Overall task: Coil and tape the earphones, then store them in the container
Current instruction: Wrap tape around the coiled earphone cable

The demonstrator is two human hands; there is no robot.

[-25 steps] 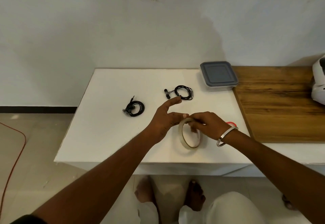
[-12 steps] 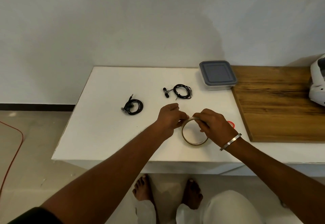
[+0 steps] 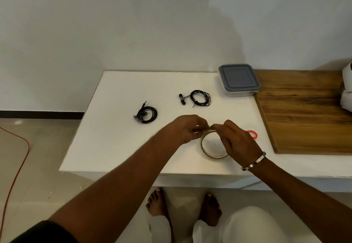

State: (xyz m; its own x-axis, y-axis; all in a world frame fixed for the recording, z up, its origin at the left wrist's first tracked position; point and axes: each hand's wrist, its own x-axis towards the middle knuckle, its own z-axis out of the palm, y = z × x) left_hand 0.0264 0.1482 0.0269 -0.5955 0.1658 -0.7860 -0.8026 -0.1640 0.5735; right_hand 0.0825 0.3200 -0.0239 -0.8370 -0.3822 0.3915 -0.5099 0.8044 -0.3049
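Two coiled black earphones lie on the white table (image 3: pixel 114 137): one coil (image 3: pixel 146 114) at centre left, the other coil (image 3: pixel 198 98) further back near the container. A clear container with a grey lid (image 3: pixel 238 79) stands shut at the back right of the table. Near the front edge I hold a roll of clear tape (image 3: pixel 211 154) tilted above the table. My right hand (image 3: pixel 238 143) grips its top rim. My left hand (image 3: pixel 188 129) pinches at the tape's edge on the top left of the roll.
A red ring (image 3: pixel 253 134) lies on the table just behind my right hand. A wooden board (image 3: pixel 308 113) adjoins the table on the right, with a white object (image 3: pixel 347 88) at its far right. A red cable (image 3: pixel 17 158) runs across the floor at left.
My left index finger, stretched out a second ago, has curled in and both hands now pinch at the top of the roll. The roll has tilted flatter, its opening facing me more.
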